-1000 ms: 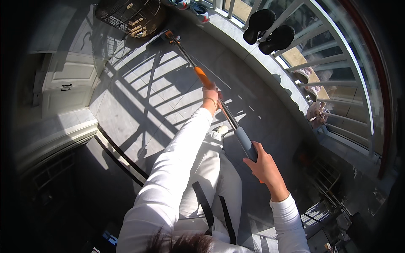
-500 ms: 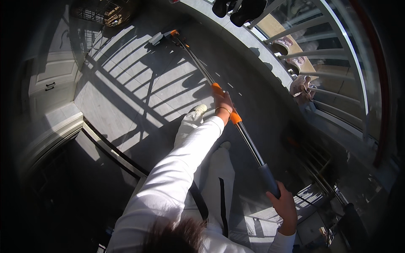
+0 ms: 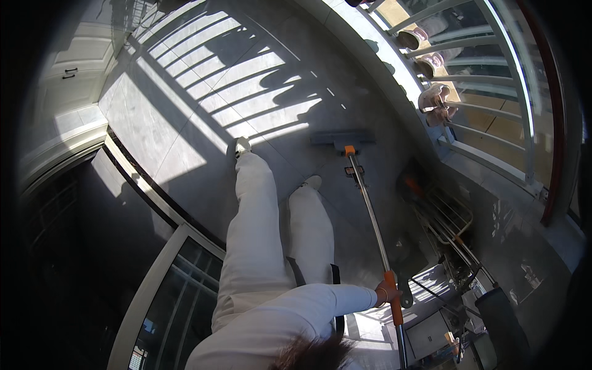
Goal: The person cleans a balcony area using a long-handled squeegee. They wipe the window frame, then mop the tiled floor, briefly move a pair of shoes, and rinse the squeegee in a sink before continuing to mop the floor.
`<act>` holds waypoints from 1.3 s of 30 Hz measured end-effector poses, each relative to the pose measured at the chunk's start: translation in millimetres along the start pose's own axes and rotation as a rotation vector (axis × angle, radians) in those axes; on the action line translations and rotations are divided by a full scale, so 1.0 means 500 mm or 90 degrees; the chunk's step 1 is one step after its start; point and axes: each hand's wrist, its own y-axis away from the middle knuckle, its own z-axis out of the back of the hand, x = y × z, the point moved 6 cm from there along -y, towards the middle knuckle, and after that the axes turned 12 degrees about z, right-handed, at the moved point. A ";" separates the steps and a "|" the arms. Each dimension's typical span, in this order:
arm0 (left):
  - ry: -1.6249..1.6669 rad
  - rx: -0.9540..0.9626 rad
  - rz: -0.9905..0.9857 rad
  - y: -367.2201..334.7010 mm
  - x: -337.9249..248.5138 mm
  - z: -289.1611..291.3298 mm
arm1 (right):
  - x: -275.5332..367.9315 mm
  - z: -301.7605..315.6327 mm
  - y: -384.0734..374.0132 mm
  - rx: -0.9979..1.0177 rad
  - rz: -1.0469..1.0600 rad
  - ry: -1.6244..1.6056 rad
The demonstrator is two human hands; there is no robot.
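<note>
A long-handled mop stretches from the lower edge up the right of centre. Its wide, flat grey head lies on the tiled floor, just beyond my right shoe. My left hand is closed round the orange grip on the metal pole, low in the picture, with my white sleeve reaching across my body to it. Beneath the hand the pole runs out of the frame, so its end is hidden. My right hand is out of sight.
Grey tiles carry barred sunlight and shadow. At the right stands a white railing with shoes beside it. A metal-framed rack is at the lower right. A white cabinet and a doorway sill lie left.
The mop head has come back from the far floor to near my feet. My left hand, still on the orange grip, has moved down and right. My right hand has left the view.
</note>
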 end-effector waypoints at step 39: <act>-0.621 -0.889 -0.731 -0.174 -0.448 2.438 | 1.886 -0.795 -1.597 0.410 0.544 -0.200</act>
